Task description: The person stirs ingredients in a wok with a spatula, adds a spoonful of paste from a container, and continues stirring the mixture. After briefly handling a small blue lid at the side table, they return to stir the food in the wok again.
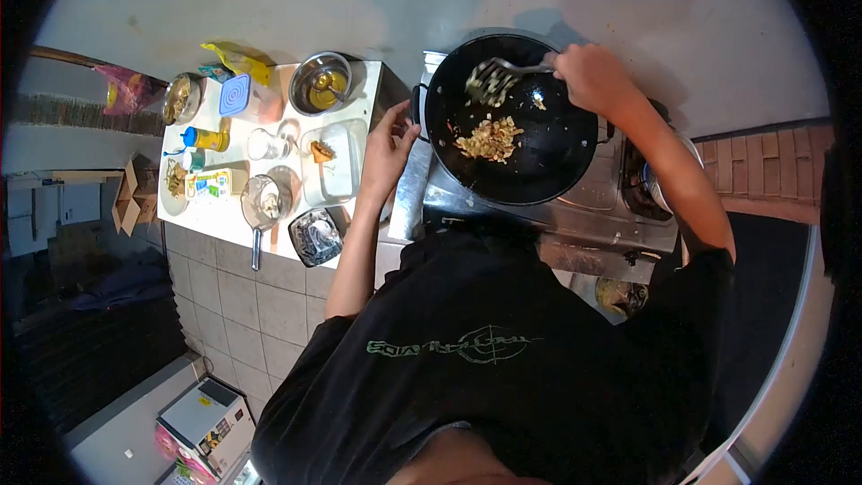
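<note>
A large black wok (pixel 539 157) sits on the steel stove. Chopped, browned food (pixel 489 140) lies in a small heap left of the wok's middle. My right hand (pixel 591 79) is closed round the handle of a slotted metal spatula (pixel 493 81), whose head is over the wok's upper left part with pale food bits on it. At the wok's left side, my left hand (pixel 392 139) has its fingers closed at the looped handle (pixel 417 106).
Left of the stove, a white table (pixel 292 250) holds a steel bowl (pixel 321 83) with yellow liquid, a clear container (pixel 333 164), a small saucepan (pixel 261 200), a black tray (pixel 316 238) and a yellow bottle (pixel 209 139). A lower container (pixel 621 296) stands below the stove.
</note>
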Motion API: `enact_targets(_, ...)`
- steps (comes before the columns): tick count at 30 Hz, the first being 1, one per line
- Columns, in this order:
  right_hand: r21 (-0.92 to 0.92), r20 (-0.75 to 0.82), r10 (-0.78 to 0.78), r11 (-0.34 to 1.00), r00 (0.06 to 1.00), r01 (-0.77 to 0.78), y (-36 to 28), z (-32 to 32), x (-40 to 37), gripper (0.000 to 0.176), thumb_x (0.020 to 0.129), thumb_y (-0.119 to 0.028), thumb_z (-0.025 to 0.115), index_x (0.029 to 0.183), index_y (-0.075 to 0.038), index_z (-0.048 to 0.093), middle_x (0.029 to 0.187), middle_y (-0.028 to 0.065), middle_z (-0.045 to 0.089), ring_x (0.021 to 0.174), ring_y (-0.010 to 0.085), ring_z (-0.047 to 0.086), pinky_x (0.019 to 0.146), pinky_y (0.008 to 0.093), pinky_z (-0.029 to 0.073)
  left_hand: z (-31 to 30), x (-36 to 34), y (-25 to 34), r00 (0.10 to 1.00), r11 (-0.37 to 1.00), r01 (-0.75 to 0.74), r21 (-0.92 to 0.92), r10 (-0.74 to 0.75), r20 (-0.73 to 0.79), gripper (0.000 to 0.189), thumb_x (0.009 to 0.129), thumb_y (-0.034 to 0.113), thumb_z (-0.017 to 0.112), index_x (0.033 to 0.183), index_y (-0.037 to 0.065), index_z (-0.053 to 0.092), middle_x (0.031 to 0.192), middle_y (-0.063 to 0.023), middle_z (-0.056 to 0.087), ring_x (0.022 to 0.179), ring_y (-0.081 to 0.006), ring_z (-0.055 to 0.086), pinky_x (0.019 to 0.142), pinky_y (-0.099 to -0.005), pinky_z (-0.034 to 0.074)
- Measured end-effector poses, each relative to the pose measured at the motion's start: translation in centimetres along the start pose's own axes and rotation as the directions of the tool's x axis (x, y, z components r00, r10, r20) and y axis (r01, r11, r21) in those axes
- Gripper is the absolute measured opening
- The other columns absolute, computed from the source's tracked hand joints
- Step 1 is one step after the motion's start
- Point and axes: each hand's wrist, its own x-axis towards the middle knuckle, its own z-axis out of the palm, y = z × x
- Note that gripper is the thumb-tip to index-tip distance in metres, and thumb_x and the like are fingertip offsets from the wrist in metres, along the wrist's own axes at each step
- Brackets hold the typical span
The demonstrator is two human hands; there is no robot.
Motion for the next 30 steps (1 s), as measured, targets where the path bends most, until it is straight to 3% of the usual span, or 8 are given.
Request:
enact_targets(3,-0.122,0.078,-0.072,0.989,0.994,0.082,0.5,2.4,0.2,0.012,0.070,-0.008,0.068,0.081,-0.008,0.072,0.082,0.0172,0.070,0.079,0.0375,0.070,0.070,0.0474,0.055,0.1,0.2,0.3,1.000,1.000,0.012,0.009,-0.012,0.009,0.045,0.091,0.008,0.069,0.135,0.004,0.057,0.096,-0.0076,0.068,0.084,-0.0141,0.063,0.075,-0.0280,0.051)
enact_targets(7,0.156,0.283,-0.012,0.987,0.959,-0.034,0.2,0.8,-2.0,0.012,0.069,-0.012,0.069,0.078,-0.004,0.071,0.081,0.0190,0.071,0.083,0.0380,0.071,0.074,0.0465,0.056,-0.1,0.3,0.3,0.998,0.999,0.044,0.020,-0.045,0.046,0.045,0.093,0.009,0.068,0.136,0.004,0.056,0.102,-0.0075,0.069,0.089,-0.0133,0.066,0.079,-0.0271,0.052)
enact_targets(13,-0.109,0.526,0.243,0.970,0.815,-0.219,1.6,-0.7,-1.9,0.017,0.072,-0.009,0.065,0.085,-0.004,0.075,0.088,0.0209,0.071,0.083,0.0384,0.069,0.075,0.0477,0.055,-0.1,0.4,0.2,0.999,0.999,0.026,0.038,-0.027,0.040,0.045,0.092,0.008,0.068,0.136,0.005,0.057,0.098,-0.0058,0.067,0.087,-0.0119,0.063,0.077,-0.0264,0.052)
enact_targets(15,0.253,0.639,-0.030,0.952,0.768,-0.174,0.8,1.9,-1.2,0.021,0.076,-0.012,0.064,0.090,-0.001,0.075,0.090,0.0214,0.072,0.087,0.0383,0.071,0.076,0.0456,0.057,0.0,0.4,0.2,0.999,0.999,0.021,0.036,-0.023,0.049,0.045,0.092,0.008,0.069,0.136,0.005,0.057,0.097,-0.0053,0.066,0.087,-0.0117,0.063,0.077,-0.0265,0.052)
enact_targets(19,0.350,0.342,0.084,0.913,0.936,-0.210,-2.5,1.2,-5.1,0.023,0.080,-0.012,0.064,0.098,-0.002,0.073,0.089,0.0219,0.071,0.086,0.0381,0.070,0.076,0.0470,0.056,-0.6,0.7,0.0,0.997,0.998,0.023,0.055,-0.027,0.076,0.046,0.091,0.008,0.070,0.136,0.005,0.057,0.095,-0.0046,0.065,0.087,-0.0117,0.063,0.077,-0.0265,0.052)
enact_targets(21,0.125,0.189,0.173,0.972,0.967,-0.199,-4.5,-1.1,-7.5,0.033,0.082,-0.009,0.063,0.114,-0.004,0.068,0.090,0.0215,0.069,0.083,0.0393,0.069,0.074,0.0484,0.056,-0.8,0.7,-0.1,0.997,0.999,0.011,0.044,-0.014,0.078,0.046,0.091,0.008,0.070,0.135,0.005,0.057,0.095,-0.0044,0.065,0.087,-0.0115,0.063,0.077,-0.0265,0.052)
enact_targets(28,0.211,0.151,0.291,0.924,0.945,-0.318,-14.6,-0.1,-12.5,0.057,0.082,-0.001,0.059,0.139,-0.009,0.053,0.106,0.0195,0.060,0.077,0.0389,0.068,0.066,0.0451,0.056,-1.1,0.8,0.2,0.993,1.000,0.017,-0.017,-0.015,0.119,0.046,0.091,0.007,0.070,0.135,0.004,0.056,0.093,-0.0036,0.063,0.082,-0.0103,0.061,0.075,-0.0264,0.051)
enact_targets(30,0.232,0.178,0.456,0.842,0.872,-0.488,-15.6,-0.9,-13.3,0.061,0.082,0.000,0.058,0.142,-0.012,0.051,0.109,0.0196,0.057,0.075,0.0377,0.068,0.064,0.0447,0.056,-0.9,0.8,-0.4,0.995,1.000,-0.017,-0.027,0.019,0.103,0.045,0.090,0.008,0.070,0.133,0.003,0.056,0.091,-0.0067,0.064,0.077,-0.0147,0.062,0.073,-0.0302,0.051)
